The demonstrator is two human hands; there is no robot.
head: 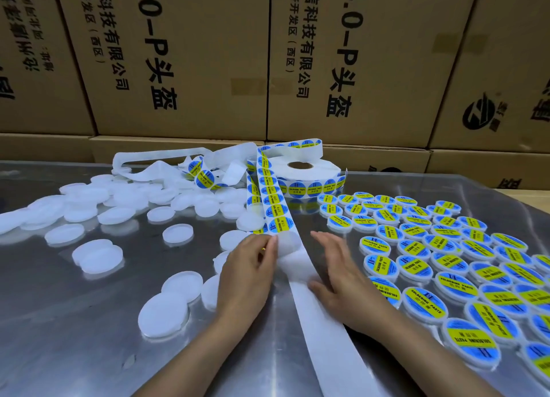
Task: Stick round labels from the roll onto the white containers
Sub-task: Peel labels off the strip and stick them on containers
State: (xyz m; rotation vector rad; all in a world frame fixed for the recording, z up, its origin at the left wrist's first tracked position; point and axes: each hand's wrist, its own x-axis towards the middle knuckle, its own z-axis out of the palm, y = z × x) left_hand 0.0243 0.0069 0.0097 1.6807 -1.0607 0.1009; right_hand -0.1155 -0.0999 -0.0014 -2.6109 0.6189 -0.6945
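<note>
A roll of round blue-and-yellow labels (306, 170) lies flat at the back of the metal table (74, 337). Its strip (272, 200) runs toward me, and bare white backing paper (321, 322) continues between my forearms. My left hand (248, 273) pinches the strip's edge just below the last label (281, 224), beside a plain white container (287, 245) under the strip. My right hand (339, 270) rests flat on the backing with fingers spread. Several unlabelled white containers (98, 255) lie to the left. Several labelled ones (425, 303) fill the right side.
Tangled used backing paper (166, 164) is heaped at the back left of the table. Stacked cardboard boxes (208, 60) with black print form a wall behind the table. Bare metal surface shows at the front left.
</note>
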